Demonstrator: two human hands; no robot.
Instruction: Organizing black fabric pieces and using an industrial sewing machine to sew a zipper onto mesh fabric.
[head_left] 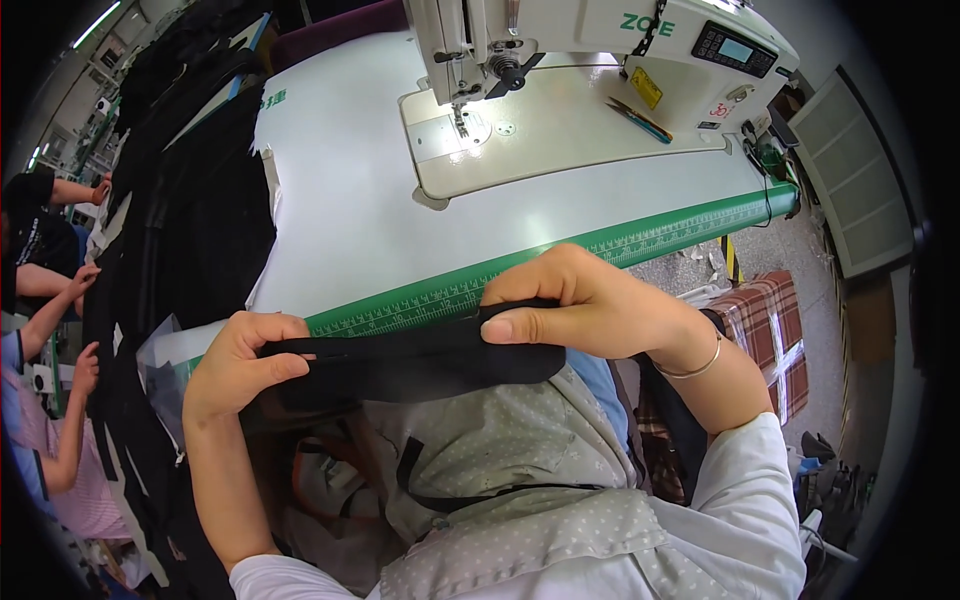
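Note:
A folded strip of black fabric (400,366) stretches between my two hands, just in front of the table's green ruler edge. My left hand (243,365) pinches its left end between thumb and fingers. At the other end, my right hand (575,305) grips the upper edge, thumb lying on top and fingers behind. Beyond the hands stands a white sewing machine (590,40), its needle and presser foot (461,122) over the metal plate. The fingers behind the cloth are partly hidden.
Black cloth pieces (205,200) are heaped along the table's left side. Thread snips (640,119) lie on the machine bed at right. A plaid-covered seat (765,335) is at my right. Other people's arms (68,440) show at far left.

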